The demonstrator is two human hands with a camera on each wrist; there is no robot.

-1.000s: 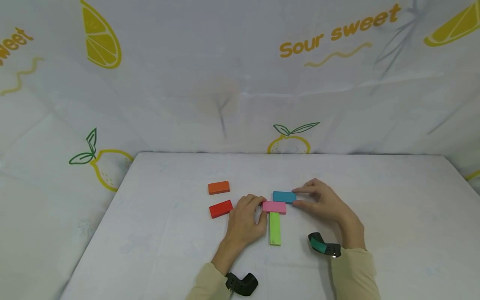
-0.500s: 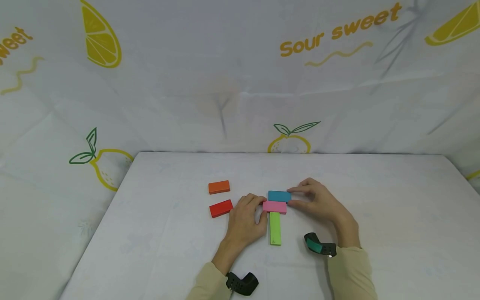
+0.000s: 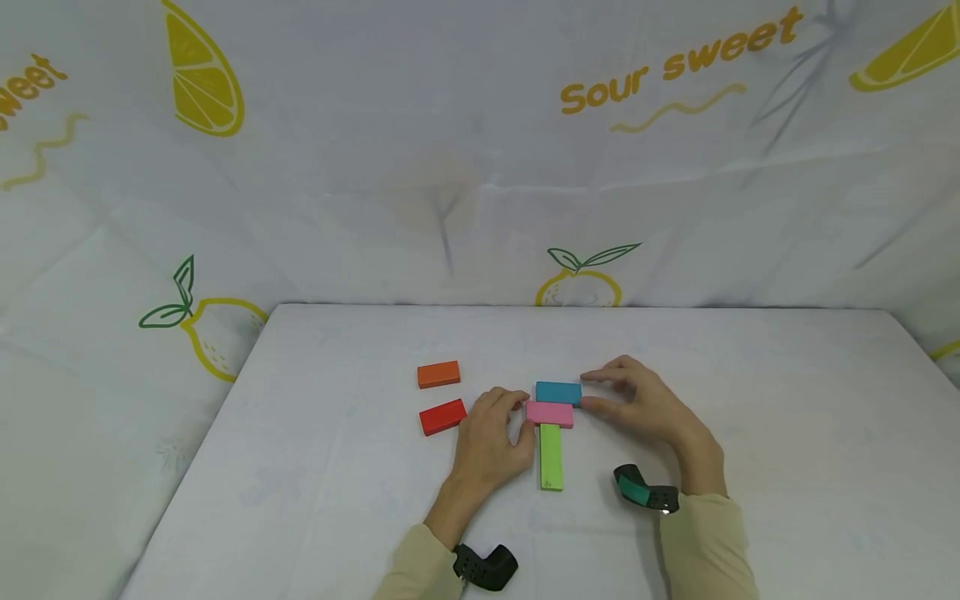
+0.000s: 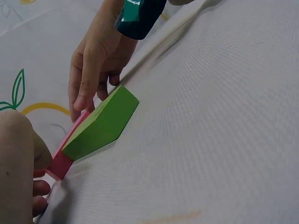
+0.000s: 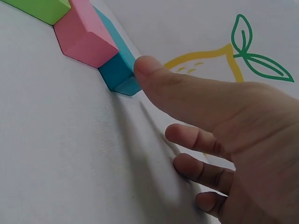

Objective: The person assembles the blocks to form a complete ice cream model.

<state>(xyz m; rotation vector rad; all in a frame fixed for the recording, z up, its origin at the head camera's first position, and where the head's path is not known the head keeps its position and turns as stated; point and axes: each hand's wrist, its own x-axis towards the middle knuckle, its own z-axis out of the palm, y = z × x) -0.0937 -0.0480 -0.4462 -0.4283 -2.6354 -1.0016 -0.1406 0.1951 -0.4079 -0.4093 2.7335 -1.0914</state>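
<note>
A blue block [image 3: 558,392] lies flush behind a pink block [image 3: 549,414], shifted slightly left or level with it. From the pink block's near side a lime-green block [image 3: 551,457] runs toward the person, forming a T shape. My left hand [image 3: 491,442] holds the pink block's left end between thumb and fingers; in the left wrist view the thumb partly covers that end. My right hand [image 3: 648,404] is at the blue block's right end, thumb and index finger spread apart. In the right wrist view its thumb is close to the blue block [image 5: 120,74], other fingers loosely bent.
To the left lie an orange block [image 3: 438,374] and, nearer, a red block [image 3: 442,417] by the left hand's knuckles. A white cloth covers the table [image 3: 300,500]. Behind it hangs a lemon-print sheet [image 3: 375,167]. Each wrist wears a dark camera mount.
The right hand slid the blue block leftward along the pink one, then loosened its fingers and drew back slightly right. The left hand stayed nearly in place.
</note>
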